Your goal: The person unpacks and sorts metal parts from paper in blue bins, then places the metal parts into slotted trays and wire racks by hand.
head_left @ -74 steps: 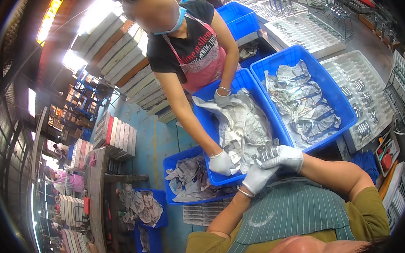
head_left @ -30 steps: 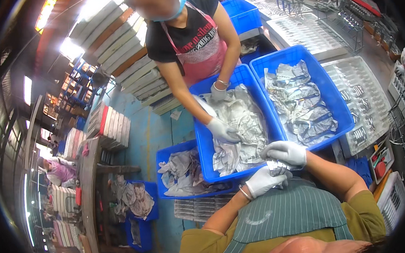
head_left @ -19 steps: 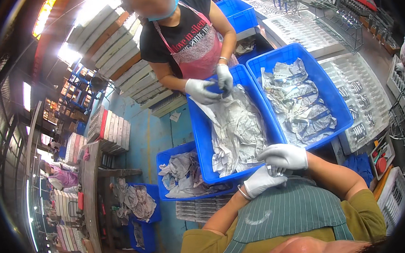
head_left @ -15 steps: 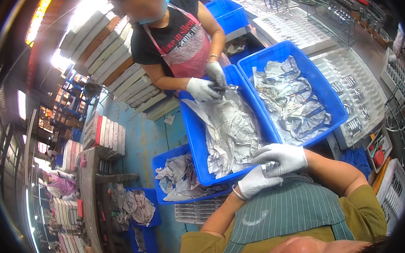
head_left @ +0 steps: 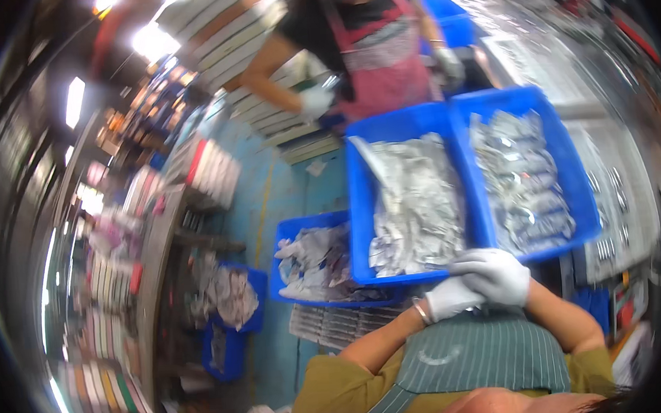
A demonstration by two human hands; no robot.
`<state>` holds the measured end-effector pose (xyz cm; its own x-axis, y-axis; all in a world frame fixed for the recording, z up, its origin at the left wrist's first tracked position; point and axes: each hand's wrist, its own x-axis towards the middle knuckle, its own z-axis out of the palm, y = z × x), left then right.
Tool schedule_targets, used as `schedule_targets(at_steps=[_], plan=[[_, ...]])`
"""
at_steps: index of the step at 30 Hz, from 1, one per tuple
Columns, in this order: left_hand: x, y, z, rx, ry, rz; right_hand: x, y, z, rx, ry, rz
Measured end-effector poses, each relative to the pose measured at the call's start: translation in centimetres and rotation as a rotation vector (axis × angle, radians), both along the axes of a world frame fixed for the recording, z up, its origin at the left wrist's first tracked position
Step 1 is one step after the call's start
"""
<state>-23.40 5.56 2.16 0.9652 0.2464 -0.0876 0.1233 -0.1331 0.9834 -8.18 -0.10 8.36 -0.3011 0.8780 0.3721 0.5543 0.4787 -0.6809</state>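
Note:
Just beyond my apron bib, my white-gloved hands are together. My right hand lies closed over my left hand, whose fingers are hidden beneath it. No object shows between them, though the picture is blurred. Right in front of the hands stands a blue plastic bin filled with crumpled grey-white paper. Against its right side is a second blue bin, with paper bundles lying in rows. A bracelet circles my left wrist.
Across the bins stands a co-worker in a pink apron, gloved hands apart. A lower blue bin of paper sits left, above stacked grey trays. Trays of metal pieces line the right. A long bench stands far left.
My view has shifted, and my hands have folded closer together, right over left. The co-worker's hands have left the near bin and moved apart, out to both sides.

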Motion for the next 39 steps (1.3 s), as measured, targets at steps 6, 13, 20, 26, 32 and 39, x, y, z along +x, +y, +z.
schedule_targets(at_steps=[6,13,20,26,32,39], plan=[[0.8,-1.1,4.2,-0.541,-0.163,0.044,1.0,-1.7,0.3,-0.73,0.976,-0.178],[1.4,-2.0,1.9,-0.374,-0.048,-0.111,0.9,0.8,1.3,-0.319,-0.04,0.237],[0.8,-1.0,-2.4,0.714,-0.409,0.073,-0.8,0.6,1.8,-0.035,-0.08,0.113],[-0.4,-1.2,5.0,-0.565,0.144,0.056,2.0,0.9,-0.8,-0.597,0.486,0.168],[-0.1,-1.3,0.2,-0.106,-0.143,0.132,-0.4,-0.6,3.0,-0.07,-0.226,0.094],[-0.5,-1.3,4.6,-0.612,0.271,0.084,2.4,-0.4,-2.1,-0.602,0.428,0.153]])
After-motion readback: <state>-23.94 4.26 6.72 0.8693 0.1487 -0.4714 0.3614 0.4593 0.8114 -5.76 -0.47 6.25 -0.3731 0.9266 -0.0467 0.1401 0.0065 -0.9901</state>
